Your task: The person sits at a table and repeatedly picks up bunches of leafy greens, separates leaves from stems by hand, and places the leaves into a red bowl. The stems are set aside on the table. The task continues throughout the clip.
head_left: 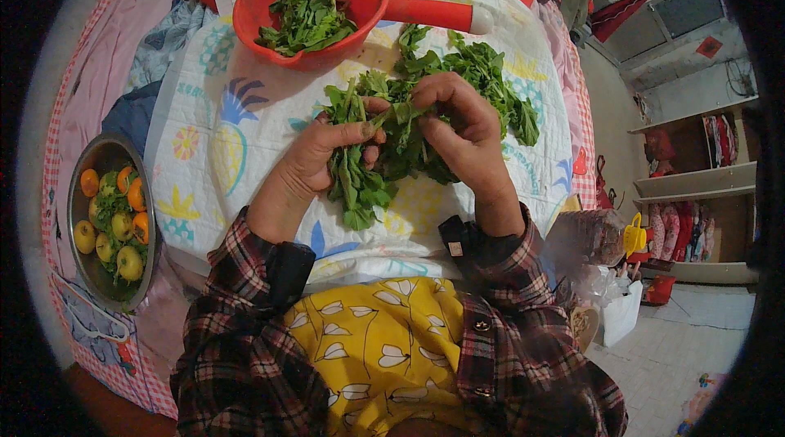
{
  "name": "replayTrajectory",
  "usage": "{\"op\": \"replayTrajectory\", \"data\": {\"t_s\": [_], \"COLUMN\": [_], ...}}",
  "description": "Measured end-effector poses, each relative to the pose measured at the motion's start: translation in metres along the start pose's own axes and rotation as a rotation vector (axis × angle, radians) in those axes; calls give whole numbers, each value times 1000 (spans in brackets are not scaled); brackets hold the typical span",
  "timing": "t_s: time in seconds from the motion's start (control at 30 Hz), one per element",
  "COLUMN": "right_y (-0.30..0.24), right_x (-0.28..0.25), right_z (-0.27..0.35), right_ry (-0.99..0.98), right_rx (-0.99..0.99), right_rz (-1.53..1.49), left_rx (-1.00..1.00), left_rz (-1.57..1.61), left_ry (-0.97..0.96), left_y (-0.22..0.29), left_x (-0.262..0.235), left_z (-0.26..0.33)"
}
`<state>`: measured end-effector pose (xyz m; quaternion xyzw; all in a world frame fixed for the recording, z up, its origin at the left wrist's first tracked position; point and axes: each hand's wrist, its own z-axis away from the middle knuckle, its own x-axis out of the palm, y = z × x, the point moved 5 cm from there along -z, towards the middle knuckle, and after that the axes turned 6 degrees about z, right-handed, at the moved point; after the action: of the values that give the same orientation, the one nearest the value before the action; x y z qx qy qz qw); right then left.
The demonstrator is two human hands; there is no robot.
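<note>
A pile of green leafy stalks (466, 77) lies on a white quilted cloth (221, 151) with coloured prints. My left hand (315, 163) grips a small bunch of these greens, whose leaves hang down below the fingers. My right hand (458, 130) pinches a stem of the same bunch from the right, fingertips meeting those of the left hand. Beyond the hands stands a red plastic colander (327, 8) with a long handle, holding picked green leaves.
A steel bowl (86, 265) of yellow and orange small fruits with some greens sits at the left on a pink checked cloth (90, 94). At the right are shelves (695, 183), a yellow toy-like object (634, 234) and a white bag (621, 310) on a tiled floor.
</note>
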<state>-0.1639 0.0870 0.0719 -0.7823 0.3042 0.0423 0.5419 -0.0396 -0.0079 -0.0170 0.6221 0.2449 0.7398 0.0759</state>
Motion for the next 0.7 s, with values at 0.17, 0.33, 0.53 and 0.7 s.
{"op": "replayTrajectory", "data": {"t_s": [0.17, 0.33, 0.53, 0.7], "right_y": [1, 4, 2, 5], "right_x": [1, 2, 7, 10], "right_z": [1, 6, 5, 3], "right_ry": [-13, -99, -117, -126], "right_rx": [72, 292, 203, 68], "right_rz": [1, 1, -23, -18], "left_rx": [35, 36, 78, 69], "left_rz": [40, 87, 111, 16], "left_ry": [-23, -51, -64, -9], "left_y": [0, 2, 6, 3], "left_x": [-4, -3, 0, -3], "left_z": [-3, -3, -1, -2]}}
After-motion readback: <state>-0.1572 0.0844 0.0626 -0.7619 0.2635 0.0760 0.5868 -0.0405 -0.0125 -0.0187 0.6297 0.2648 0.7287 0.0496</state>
